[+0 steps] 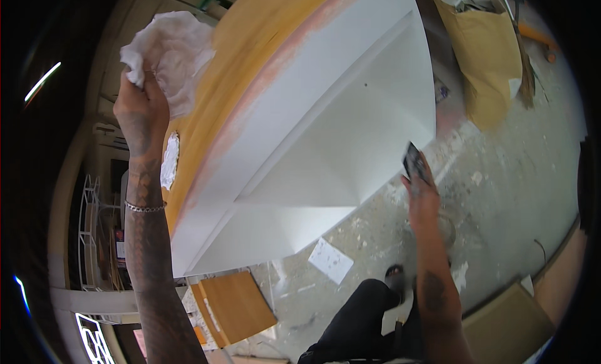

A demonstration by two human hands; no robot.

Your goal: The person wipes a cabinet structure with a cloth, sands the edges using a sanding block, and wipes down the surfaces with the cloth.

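Wiping a big white cabinet with a rag

I see the left hand [141, 110] up high on the far left, squeezed tight around a crumpled white rag [172, 54]. The rag presses on the yellow-orange top edge of a big white cabinet [350, 126] that fills the middle. A blob of white filler [169, 160] sits on that edge, just under the hand. A silver bracelet [144, 207] goes round the left wrist. The right hand [422, 198] is lower on the right, near the cabinet's bottom corner, with its fingers closed on a small dark scraper [414, 160]. Below is a dusty floor with a white paper scrap [330, 260] and a brown board [235, 307]. A brown paper bag [485, 57] stands far right.
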